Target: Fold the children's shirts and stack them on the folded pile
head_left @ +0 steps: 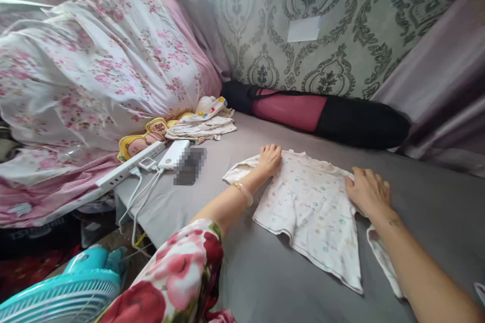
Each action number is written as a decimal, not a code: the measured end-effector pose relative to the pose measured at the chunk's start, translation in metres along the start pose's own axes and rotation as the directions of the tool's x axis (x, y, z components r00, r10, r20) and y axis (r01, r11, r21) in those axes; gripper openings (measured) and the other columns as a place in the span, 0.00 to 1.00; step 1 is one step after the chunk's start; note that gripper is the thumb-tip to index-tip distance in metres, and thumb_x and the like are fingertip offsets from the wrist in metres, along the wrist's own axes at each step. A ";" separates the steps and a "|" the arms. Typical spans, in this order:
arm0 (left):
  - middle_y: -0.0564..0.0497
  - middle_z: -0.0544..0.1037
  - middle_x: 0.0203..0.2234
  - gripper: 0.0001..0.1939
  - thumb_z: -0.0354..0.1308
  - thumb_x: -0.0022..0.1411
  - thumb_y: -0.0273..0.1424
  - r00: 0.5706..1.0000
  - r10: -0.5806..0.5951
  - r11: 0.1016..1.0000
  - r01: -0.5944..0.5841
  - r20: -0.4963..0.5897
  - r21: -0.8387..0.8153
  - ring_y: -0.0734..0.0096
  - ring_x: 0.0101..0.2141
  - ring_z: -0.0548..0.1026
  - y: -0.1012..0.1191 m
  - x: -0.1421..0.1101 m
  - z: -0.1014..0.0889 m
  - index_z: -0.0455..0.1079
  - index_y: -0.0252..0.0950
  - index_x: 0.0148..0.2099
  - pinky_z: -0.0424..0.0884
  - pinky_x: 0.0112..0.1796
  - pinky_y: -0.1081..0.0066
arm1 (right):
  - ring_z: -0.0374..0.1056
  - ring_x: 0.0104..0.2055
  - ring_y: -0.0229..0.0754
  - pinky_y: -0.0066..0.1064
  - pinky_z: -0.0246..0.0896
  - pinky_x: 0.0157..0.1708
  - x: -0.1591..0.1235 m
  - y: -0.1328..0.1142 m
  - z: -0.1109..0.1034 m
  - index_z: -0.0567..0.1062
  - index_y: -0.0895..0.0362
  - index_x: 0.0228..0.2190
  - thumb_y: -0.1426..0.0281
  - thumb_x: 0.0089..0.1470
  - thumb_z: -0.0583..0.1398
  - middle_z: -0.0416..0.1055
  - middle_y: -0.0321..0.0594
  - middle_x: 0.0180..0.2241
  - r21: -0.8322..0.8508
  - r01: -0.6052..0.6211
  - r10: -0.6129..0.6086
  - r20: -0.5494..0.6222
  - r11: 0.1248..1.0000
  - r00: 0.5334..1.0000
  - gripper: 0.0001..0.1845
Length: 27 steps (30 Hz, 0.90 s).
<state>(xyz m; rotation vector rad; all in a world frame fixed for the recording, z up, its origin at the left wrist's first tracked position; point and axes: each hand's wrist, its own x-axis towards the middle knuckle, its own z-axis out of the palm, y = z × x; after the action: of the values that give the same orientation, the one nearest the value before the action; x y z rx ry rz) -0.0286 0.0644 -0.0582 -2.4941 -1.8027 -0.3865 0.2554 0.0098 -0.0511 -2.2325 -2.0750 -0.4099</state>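
A small white shirt (310, 202) with a faint print of little coloured motifs lies spread on the grey bed sheet. My left hand (270, 160) rests flat on its left shoulder, beside the left sleeve. On the other shoulder lies my right hand (368, 189), thumb apart and fingers stretched out. The right sleeve shows partly from under my right forearm. Both palms press down on cloth, and what is under them is hidden. The hem of the shirt faces me and is slightly wavy.
Along the wall lies a long black and maroon bag (288, 111). To the left are a folded pile of clothes (206, 126), a yellow cartoon cushion (140, 144), a power strip (131, 164) with cables, and a white device (174, 154). A turquoise fan (87, 282) stands below the bed edge.
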 end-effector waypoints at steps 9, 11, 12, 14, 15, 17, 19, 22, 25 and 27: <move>0.41 0.69 0.48 0.13 0.47 0.68 0.35 0.990 -0.141 0.986 0.138 0.022 0.090 0.54 0.48 0.65 -0.063 -0.105 -0.048 0.67 0.38 0.51 0.58 0.47 0.59 | 0.67 0.51 0.57 0.48 0.62 0.49 -0.079 -0.009 -0.020 0.70 0.60 0.53 0.63 0.60 0.48 0.70 0.54 0.53 0.192 0.047 -0.031 -0.087 0.980 0.996 0.24; 0.41 0.69 0.48 0.14 0.48 0.68 0.36 0.972 -0.233 0.967 0.230 0.015 0.108 0.54 0.49 0.65 -0.084 -0.129 -0.058 0.67 0.39 0.52 0.58 0.47 0.59 | 0.66 0.52 0.59 0.50 0.62 0.48 -0.092 -0.003 -0.021 0.70 0.58 0.54 0.62 0.59 0.48 0.70 0.54 0.53 0.236 0.025 -0.006 -0.080 0.971 0.997 0.25; 0.41 0.69 0.48 0.15 0.48 0.68 0.37 0.960 -0.280 0.954 0.277 0.005 0.113 0.53 0.50 0.65 -0.094 -0.141 -0.062 0.67 0.39 0.53 0.59 0.48 0.59 | 0.66 0.52 0.60 0.51 0.62 0.48 -0.098 0.000 -0.022 0.69 0.58 0.54 0.61 0.59 0.48 0.70 0.54 0.53 0.251 0.009 0.010 -0.077 0.968 0.997 0.26; 0.40 0.69 0.49 0.18 0.49 0.68 0.40 0.920 -0.390 0.913 0.391 -0.034 0.118 0.52 0.50 0.65 -0.115 -0.162 -0.068 0.67 0.39 0.55 0.59 0.48 0.58 | 0.66 0.52 0.62 0.52 0.62 0.48 -0.107 0.004 -0.025 0.69 0.57 0.54 0.60 0.59 0.47 0.70 0.55 0.53 0.270 -0.026 0.049 -0.079 0.962 0.996 0.26; 0.40 0.69 0.48 0.19 0.49 0.67 0.41 0.897 -0.439 0.888 0.442 -0.053 0.126 0.51 0.50 0.65 -0.125 -0.171 -0.070 0.67 0.38 0.55 0.60 0.47 0.58 | 0.66 0.52 0.62 0.52 0.62 0.48 -0.111 0.006 -0.026 0.69 0.57 0.54 0.60 0.59 0.47 0.70 0.55 0.53 0.277 -0.040 0.067 -0.087 0.960 0.994 0.27; 0.39 0.69 0.48 0.19 0.49 0.67 0.42 0.856 -0.512 0.844 0.518 -0.077 0.141 0.50 0.50 0.66 -0.143 -0.185 -0.072 0.68 0.37 0.54 0.60 0.48 0.57 | 0.67 0.52 0.62 0.50 0.62 0.48 -0.117 0.008 -0.030 0.69 0.57 0.54 0.60 0.60 0.46 0.70 0.56 0.52 0.287 -0.053 0.086 -0.106 0.957 0.991 0.27; 0.39 0.69 0.48 0.20 0.49 0.67 0.42 0.828 -0.553 0.815 0.560 -0.089 0.149 0.49 0.50 0.66 -0.156 -0.193 -0.072 0.68 0.37 0.53 0.61 0.48 0.56 | 0.67 0.53 0.61 0.48 0.63 0.47 -0.120 0.011 -0.033 0.69 0.58 0.54 0.60 0.59 0.46 0.70 0.58 0.52 0.297 -0.053 0.094 -0.127 0.953 0.987 0.27; 0.37 0.69 0.49 0.21 0.49 0.67 0.43 0.811 -0.577 0.797 0.585 -0.100 0.151 0.47 0.51 0.66 -0.167 -0.199 -0.071 0.69 0.36 0.54 0.61 0.49 0.55 | 0.66 0.53 0.63 0.49 0.63 0.47 -0.122 0.016 -0.034 0.70 0.57 0.53 0.60 0.58 0.47 0.70 0.58 0.51 0.312 -0.074 0.120 -0.129 0.947 0.984 0.27; 0.37 0.69 0.49 0.21 0.49 0.67 0.43 0.807 -0.581 0.791 0.590 -0.101 0.161 0.46 0.51 0.66 -0.171 -0.199 -0.069 0.70 0.35 0.53 0.62 0.49 0.53 | 0.65 0.54 0.66 0.53 0.62 0.47 -0.125 0.028 -0.032 0.69 0.55 0.54 0.57 0.58 0.45 0.70 0.58 0.50 0.322 -0.099 0.141 -0.108 0.942 0.984 0.29; 0.37 0.69 0.48 0.21 0.49 0.67 0.43 0.806 -0.583 0.790 0.591 -0.100 0.160 0.46 0.51 0.66 -0.172 -0.199 -0.069 0.70 0.36 0.53 0.62 0.49 0.53 | 0.65 0.54 0.68 0.55 0.62 0.48 -0.128 0.039 -0.030 0.67 0.56 0.56 0.56 0.58 0.44 0.69 0.60 0.51 0.316 -0.112 0.147 -0.091 0.942 0.985 0.31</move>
<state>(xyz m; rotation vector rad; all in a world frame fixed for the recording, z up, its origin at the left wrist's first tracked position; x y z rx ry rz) -0.2606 -0.0769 -0.0549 -1.7338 -2.4416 -0.2684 0.2823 -0.1247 -0.0478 -2.0913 -1.7804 -0.1811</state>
